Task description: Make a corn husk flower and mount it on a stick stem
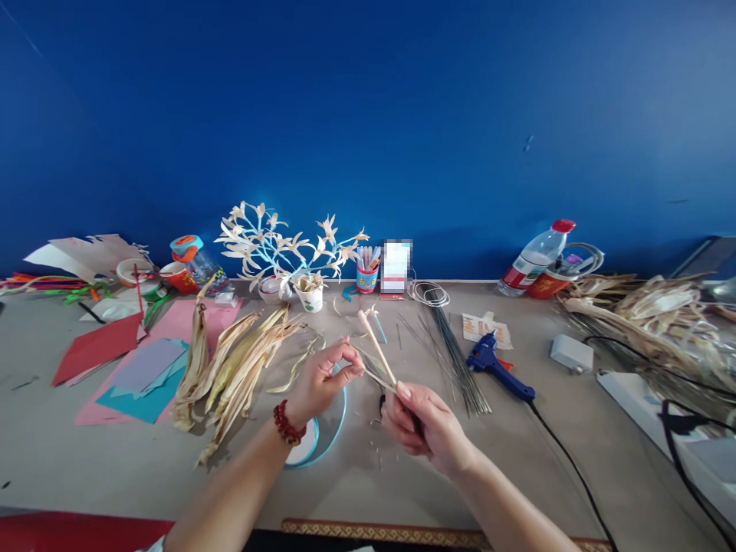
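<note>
My right hand (428,429) is closed round the lower end of a slim pale stick (376,345), which slants up and to the left. Something dark shows under its curled fingers, too hidden to name. A narrow strip of corn husk (376,378) runs from the stick's lower end to my left hand (326,377), whose thumb and fingertips pinch it. Below the left wrist a roll of light-blue tape (307,445) lies on the table. Dried corn husks (247,368) are spread left of my left hand.
Husk flowers in a white cup (310,295) stand at the back. Thin wires (460,360) and a blue glue gun (497,368) with a black cord lie to the right. Coloured paper (103,349) is at left; a bottle (532,261) and more husks (649,322) are far right.
</note>
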{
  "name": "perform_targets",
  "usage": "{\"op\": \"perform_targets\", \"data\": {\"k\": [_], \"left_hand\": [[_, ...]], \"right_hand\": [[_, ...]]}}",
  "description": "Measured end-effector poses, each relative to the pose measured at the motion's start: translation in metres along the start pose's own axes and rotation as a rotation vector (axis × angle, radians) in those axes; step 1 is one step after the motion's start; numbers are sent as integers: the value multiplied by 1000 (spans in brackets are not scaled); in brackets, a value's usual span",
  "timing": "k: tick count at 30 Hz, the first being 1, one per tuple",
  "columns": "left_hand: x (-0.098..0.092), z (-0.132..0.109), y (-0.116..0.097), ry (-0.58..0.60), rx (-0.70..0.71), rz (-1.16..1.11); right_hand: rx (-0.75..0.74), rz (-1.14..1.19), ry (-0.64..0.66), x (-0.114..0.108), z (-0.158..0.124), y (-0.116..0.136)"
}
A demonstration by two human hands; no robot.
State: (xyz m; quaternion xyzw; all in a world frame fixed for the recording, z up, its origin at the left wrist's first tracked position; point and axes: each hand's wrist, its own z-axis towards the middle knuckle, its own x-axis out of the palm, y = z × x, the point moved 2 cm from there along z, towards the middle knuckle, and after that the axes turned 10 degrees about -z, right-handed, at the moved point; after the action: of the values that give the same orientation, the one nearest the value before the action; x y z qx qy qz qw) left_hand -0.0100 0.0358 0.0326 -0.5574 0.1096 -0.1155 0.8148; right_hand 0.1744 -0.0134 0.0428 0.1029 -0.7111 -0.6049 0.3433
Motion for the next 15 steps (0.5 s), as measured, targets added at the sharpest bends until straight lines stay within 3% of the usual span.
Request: {"op": "perform_targets", "data": {"k": [5,7,9,15], "left_hand": [[-1,-7,-24,-25,144,-20],[4,-11,-36,-57,206,59],[13,-14,-44,1,231,187],[24,-16,-45,54,261,286]], "right_hand": [[-63,-61,-34,-2,3,4],[-77,-118,-52,-3,6,2],[-77,-187,-58,-2,7,-2],[-77,-272,-49,3,8,-9]]}}
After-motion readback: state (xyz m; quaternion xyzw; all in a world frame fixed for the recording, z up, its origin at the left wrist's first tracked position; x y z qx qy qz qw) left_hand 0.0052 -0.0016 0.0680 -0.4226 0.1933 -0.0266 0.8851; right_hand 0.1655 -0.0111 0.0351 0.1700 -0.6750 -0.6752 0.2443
